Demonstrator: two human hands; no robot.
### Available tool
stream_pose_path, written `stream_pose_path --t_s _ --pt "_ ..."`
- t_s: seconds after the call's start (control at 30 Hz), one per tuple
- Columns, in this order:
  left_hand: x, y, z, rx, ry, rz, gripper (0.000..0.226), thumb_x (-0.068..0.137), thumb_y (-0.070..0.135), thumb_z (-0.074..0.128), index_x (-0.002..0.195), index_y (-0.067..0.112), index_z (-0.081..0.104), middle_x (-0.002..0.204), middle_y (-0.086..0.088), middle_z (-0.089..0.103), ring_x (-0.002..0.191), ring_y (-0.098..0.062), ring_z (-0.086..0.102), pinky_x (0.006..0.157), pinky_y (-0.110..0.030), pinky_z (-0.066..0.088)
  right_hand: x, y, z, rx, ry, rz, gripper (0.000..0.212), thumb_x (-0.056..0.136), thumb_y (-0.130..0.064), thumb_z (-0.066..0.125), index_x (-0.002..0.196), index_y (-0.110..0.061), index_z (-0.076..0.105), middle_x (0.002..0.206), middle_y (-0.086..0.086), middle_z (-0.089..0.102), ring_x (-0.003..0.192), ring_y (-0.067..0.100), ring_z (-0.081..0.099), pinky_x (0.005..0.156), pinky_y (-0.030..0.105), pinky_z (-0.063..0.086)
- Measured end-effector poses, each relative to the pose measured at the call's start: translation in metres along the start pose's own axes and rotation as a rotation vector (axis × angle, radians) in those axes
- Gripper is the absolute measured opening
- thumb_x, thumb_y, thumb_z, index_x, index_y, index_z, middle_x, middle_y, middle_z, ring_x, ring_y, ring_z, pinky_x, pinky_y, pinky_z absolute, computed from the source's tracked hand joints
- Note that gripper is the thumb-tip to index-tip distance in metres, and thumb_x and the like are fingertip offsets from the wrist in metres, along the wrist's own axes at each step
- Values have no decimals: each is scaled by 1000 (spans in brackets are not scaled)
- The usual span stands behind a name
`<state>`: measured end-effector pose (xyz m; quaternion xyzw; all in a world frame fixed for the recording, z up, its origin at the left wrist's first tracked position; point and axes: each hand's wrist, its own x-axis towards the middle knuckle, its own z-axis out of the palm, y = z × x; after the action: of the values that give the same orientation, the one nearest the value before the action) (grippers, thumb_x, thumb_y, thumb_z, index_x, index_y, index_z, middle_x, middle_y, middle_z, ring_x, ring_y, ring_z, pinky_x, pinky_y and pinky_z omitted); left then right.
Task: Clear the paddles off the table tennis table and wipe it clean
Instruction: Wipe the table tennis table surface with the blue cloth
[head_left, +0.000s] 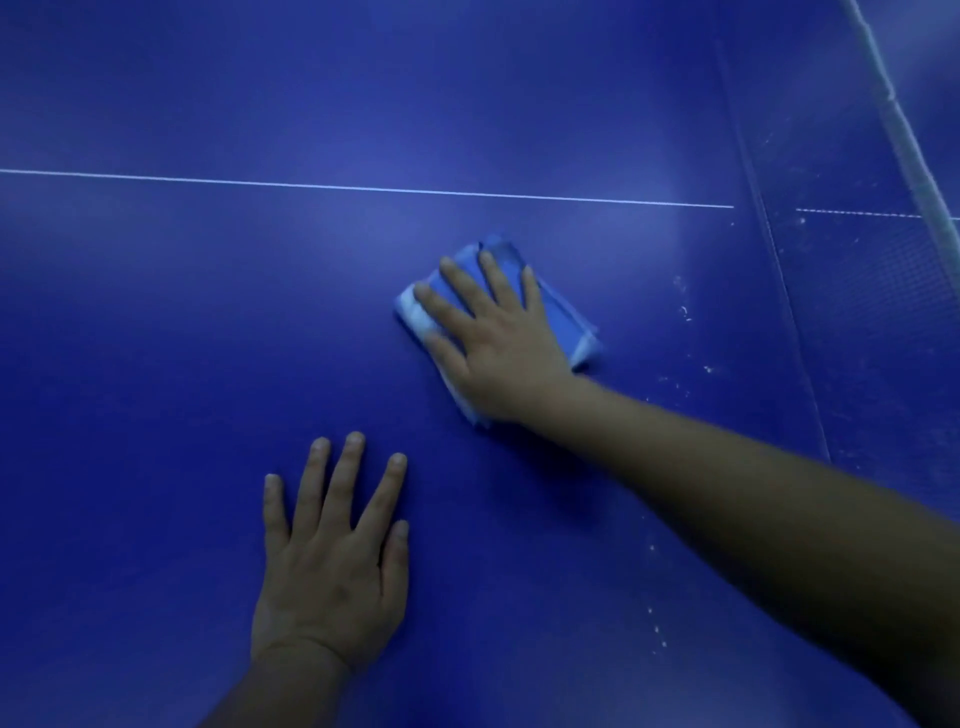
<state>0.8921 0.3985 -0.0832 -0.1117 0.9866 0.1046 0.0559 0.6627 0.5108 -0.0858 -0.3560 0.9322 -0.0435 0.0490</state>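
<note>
Right grip (493, 338) is laid flat with fingers straight and spread, pressed down on a folded blue cloth (566, 317); nothing is curled round the cloth, it is only pinned under the palm. Cloth is seen lying on the blue counter (156, 312), just below the white line (363, 188) that is drawn across it, with pale edges showing at the fingertips and by the wrist. Left grip (332, 551) is spread flat on the bare counter, nearer the body, apart from the cloth, with nothing held. White specks (685, 312) are scattered right of the cloth, near the net (904, 135) at the far right.
</note>
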Motion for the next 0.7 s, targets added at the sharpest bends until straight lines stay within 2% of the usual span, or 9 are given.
stream_pose_path --t_s 0.07,0.2,0.33,0.4,0.5,0.57,0.63,0.7 --pt "0 0 0 1 -6 -2 59 94 43 33 149 24 43 160 -11 33 150 -35 24 116 -66 14 34 26 -9 -56 -36 50 54 104 -52 26 157 -41 24 167 -3 16 154 31 7 120 60 7" --pt "-1 -2 -1 -12 -5 2 59 95 42 33 150 24 43 161 -12 32 150 -35 22 117 -66 12 28 78 -13 43 1 428 55 105 -54 22 158 -41 17 169 -5 8 155 29 -2 121 61 -1" --pt "0 -2 -1 -10 -27 0 59 94 43 34 150 24 43 161 -12 32 150 -36 23 116 -67 13 -5 63 0 113 43 699 58 102 -55 18 158 -41 14 169 -5 4 154 30 -8 119 62 -8" --pt "0 -2 0 1 -28 4 60 94 43 35 150 24 42 161 -11 31 150 -35 23 116 -66 12 14 37 2 120 61 664 57 102 -54 20 158 -39 17 169 -3 6 154 33 -7 117 64 -8" --pt "-1 -2 2 27 -14 11 60 93 42 36 150 23 42 161 -12 30 149 -36 24 117 -65 11 57 6 1 79 34 331 55 103 -51 26 157 -39 24 168 0 13 154 36 2 117 67 1" --pt "0 -2 3 29 -11 12 60 93 42 36 150 24 40 161 -12 30 150 -37 23 117 -66 11 78 26 -4 19 -11 238 56 102 -50 24 156 -38 24 168 1 14 153 38 5 116 70 7" --pt "0 -4 3 25 -12 8 61 93 43 35 151 25 38 162 -11 28 150 -36 21 117 -65 10 79 75 -10 -18 -18 398 56 103 -48 21 158 -39 18 168 1 9 153 39 1 115 71 6" --pt "2 -4 3 14 -9 5 61 93 43 35 151 26 37 162 -11 28 151 -36 21 118 -65 8 55 130 -16 34 42 690 55 103 -47 19 158 -40 17 169 -2 7 154 36 -2 117 69 2"
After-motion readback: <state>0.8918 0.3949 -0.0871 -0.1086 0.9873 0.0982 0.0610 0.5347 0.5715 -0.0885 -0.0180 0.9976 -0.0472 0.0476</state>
